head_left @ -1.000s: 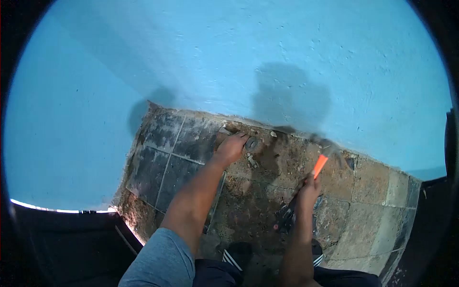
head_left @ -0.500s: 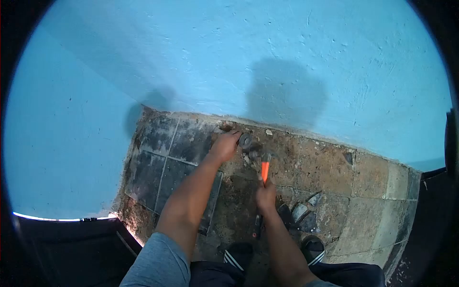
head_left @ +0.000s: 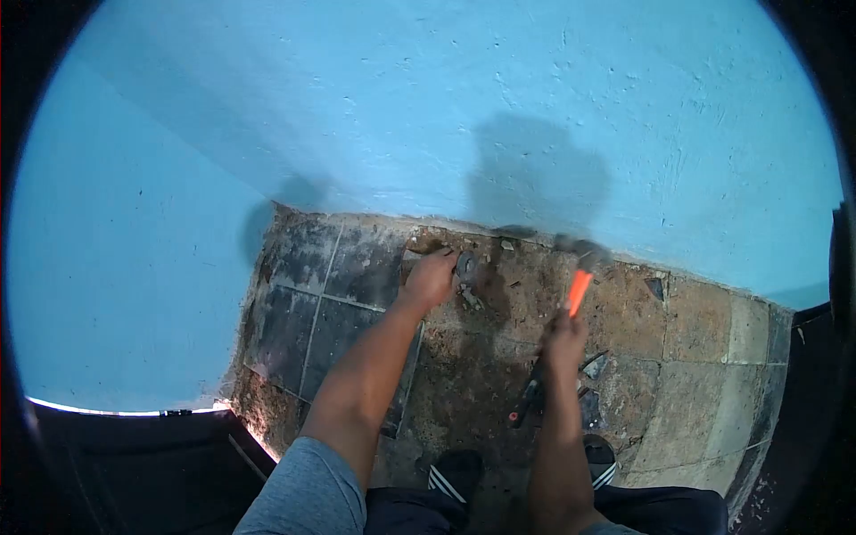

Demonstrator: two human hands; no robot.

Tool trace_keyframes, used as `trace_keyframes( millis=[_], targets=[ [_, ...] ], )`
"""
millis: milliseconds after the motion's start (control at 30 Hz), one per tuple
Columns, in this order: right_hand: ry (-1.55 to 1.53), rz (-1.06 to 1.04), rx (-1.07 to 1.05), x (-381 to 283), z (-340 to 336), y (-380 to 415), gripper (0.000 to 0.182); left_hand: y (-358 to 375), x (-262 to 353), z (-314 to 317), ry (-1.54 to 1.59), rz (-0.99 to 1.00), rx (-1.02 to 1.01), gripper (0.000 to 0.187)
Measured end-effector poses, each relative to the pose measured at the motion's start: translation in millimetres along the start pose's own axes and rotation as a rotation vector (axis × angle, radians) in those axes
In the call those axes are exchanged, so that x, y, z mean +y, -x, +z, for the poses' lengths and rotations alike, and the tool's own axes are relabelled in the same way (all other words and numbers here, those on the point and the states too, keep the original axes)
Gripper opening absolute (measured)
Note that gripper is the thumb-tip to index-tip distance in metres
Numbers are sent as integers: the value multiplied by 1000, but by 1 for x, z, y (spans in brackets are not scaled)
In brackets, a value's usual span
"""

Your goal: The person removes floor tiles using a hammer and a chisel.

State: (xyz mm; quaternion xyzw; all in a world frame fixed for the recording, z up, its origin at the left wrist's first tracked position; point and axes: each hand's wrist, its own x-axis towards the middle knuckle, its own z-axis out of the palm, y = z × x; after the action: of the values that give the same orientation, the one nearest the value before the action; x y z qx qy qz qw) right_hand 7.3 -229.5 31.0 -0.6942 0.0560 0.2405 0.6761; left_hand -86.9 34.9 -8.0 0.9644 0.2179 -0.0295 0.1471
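Observation:
My left hand (head_left: 430,281) is closed around a chisel, of which a round grey guard (head_left: 465,264) shows beside the fingers; the blade is hidden. It is low over the floor, by the edge of the dark tiles (head_left: 361,272). My right hand (head_left: 563,343) grips a hammer (head_left: 580,292) with an orange and black handle. The hammer head is raised to the right of the chisel, apart from it and blurred by motion. Bare brown floor (head_left: 464,374) with rubble lies below both hands.
A light blue wall (head_left: 374,116) rises behind the work spot and another stands at the left. Broken tile pieces (head_left: 590,408) lie by my right forearm. My sandalled feet (head_left: 456,473) are at the bottom. A dark panel (head_left: 143,473) is at lower left.
My right hand has swung the hammer up and to the right, away from the chisel. My left hand stays at nearly the same spot. The view has shifted slightly.

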Motion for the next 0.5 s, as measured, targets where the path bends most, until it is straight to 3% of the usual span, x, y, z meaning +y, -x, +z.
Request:
trace_keyframes(
  millis=[167, 300, 367, 400, 467, 500],
  targets=[
    [-305, -311, 222, -93, -16, 12, 37, -22, -10, -2, 78, -105, -72, 55],
    [-488, -477, 374, -105, -2, 20, 38, -23, -10, -7, 89, -75, -57, 54],
    [-307, -478, 377, -44, 19, 11, 37, -22, -10, -1, 104, -48, -44, 53],
    [-173, -456, 424, 28, 36, -6, 38, -20, -7, -2, 96, -64, -38, 52],
    [727, -271, -122, 49, 64, 3, 40, -20, 1, -10, 74, -82, -20, 52],
    [551, -46, -154, 54, 64, 2, 40, -22, 1, -11, 91, -98, -20, 52]
  ],
)
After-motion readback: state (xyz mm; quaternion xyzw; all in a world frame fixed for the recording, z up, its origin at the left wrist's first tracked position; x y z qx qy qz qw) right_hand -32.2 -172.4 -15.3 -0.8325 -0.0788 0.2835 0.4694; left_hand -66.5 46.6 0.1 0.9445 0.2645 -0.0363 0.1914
